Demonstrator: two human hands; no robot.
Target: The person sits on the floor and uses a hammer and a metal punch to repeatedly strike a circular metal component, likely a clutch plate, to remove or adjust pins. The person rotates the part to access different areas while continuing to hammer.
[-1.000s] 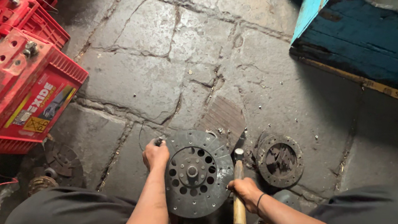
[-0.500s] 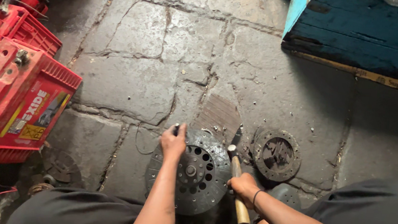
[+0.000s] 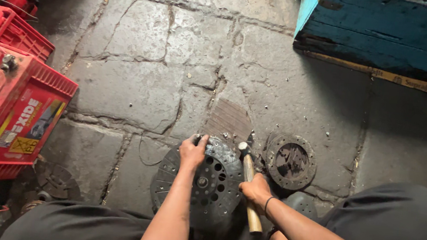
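Left hand [image 3: 192, 151] shifted up disc [image 3: 203, 183]; right hand [image 3: 256, 189] grips hammer [image 3: 247, 182].

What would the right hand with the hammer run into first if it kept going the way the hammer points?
The right hand holds a hammer pointing away from the person. Just past its head lies a ridged grey piece on the stone floor, probably first, though depth is unclear.

l hand [image 3: 192, 152] grip closed, r hand [image 3: 255, 189] fisted
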